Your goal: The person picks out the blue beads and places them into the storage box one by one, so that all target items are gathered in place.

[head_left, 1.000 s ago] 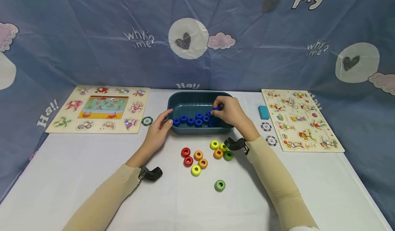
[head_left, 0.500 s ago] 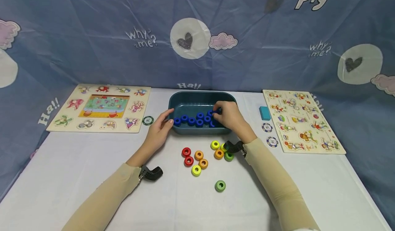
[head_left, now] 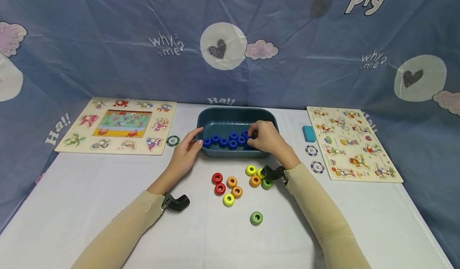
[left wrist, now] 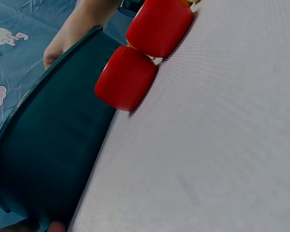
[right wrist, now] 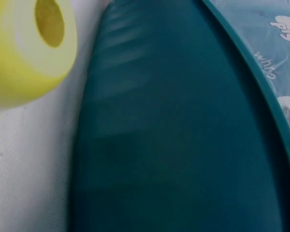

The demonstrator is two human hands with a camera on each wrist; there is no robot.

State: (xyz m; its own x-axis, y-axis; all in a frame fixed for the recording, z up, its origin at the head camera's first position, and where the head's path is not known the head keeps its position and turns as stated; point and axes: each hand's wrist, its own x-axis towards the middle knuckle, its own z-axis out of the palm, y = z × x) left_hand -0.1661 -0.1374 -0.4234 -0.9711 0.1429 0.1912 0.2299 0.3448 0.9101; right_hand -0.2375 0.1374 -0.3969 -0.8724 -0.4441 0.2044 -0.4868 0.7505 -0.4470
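A dark teal tray (head_left: 230, 154) stands on the white table with several blue ring beads (head_left: 232, 144) inside, bunched toward its near side. My left hand (head_left: 184, 154) rests against the tray's left end, thumb and fingers apart, the tips at its wall. In the left wrist view, the fingertips (left wrist: 57, 226) show only at the bottom edge. My right hand (head_left: 266, 138) reaches into the tray's right end and pinches a bead (head_left: 254, 134) that looks dark in the hand's shade. The right wrist view shows the tray's outer wall (right wrist: 174, 121), which hides the right hand's fingers.
In front of the tray lie red beads (head_left: 220, 188), orange beads (head_left: 236, 192), yellow beads (head_left: 228, 199) and green beads (head_left: 256, 218). Puzzle boards (head_left: 161, 147) (head_left: 325, 173) flank it. Poker chips (head_left: 173, 141) and a blue block (head_left: 308, 133) lie between.
My right hand has lowered with the bead from above the tray's right end down among the other beads. The left hand stays at the tray's left end.
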